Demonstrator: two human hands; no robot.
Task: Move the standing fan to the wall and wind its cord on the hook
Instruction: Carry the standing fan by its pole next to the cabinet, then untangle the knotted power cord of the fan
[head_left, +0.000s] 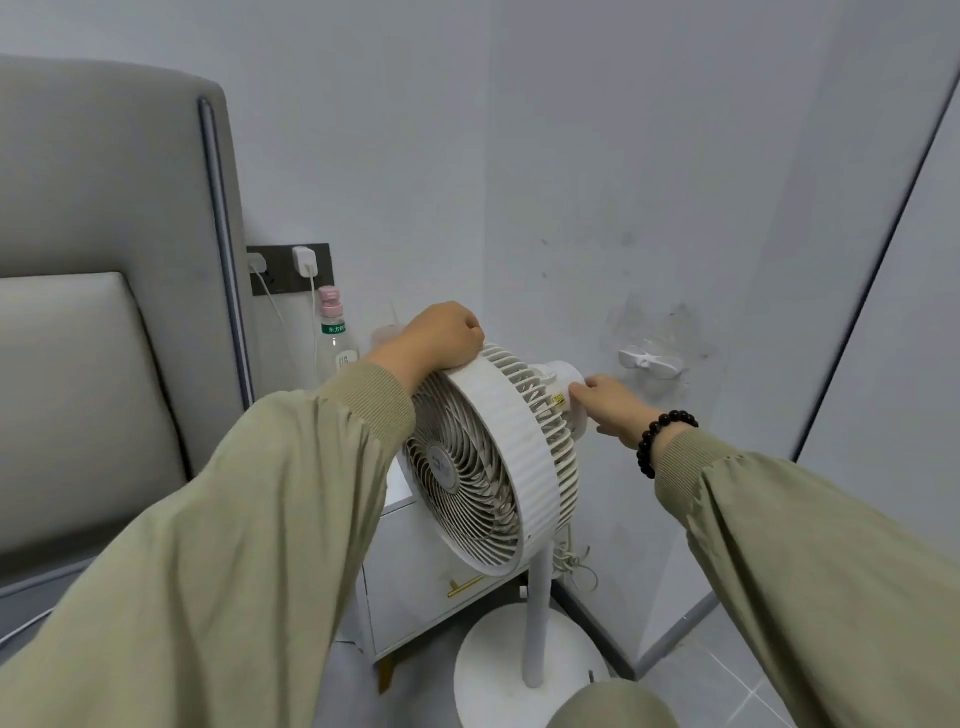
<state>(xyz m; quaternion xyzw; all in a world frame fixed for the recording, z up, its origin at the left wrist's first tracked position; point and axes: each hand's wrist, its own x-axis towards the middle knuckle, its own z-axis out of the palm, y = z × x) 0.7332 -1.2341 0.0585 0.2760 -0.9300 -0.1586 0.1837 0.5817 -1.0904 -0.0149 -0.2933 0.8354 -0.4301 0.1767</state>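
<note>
A white standing fan (511, 457) stands in the room corner on a round base (498, 670) with a thin pole (537, 618). My left hand (441, 338) grips the top rim of the fan's head, fingers curled over it. My right hand (613, 402) touches the motor housing (569, 384) at the back of the head; its fingertips are hidden behind the housing. The fan's cord (574, 564) hangs in a loose bundle behind the pole. A white hook (649, 361) is stuck on the wall just right of the fan head.
A white bedside cabinet (415, 577) sits left of the fan, bearing a clear bottle (335, 340) with a pink cap. A grey padded headboard (104, 312) fills the left. A wall socket (291, 267) holds a white charger. A dark-framed panel (878, 260) runs along the right.
</note>
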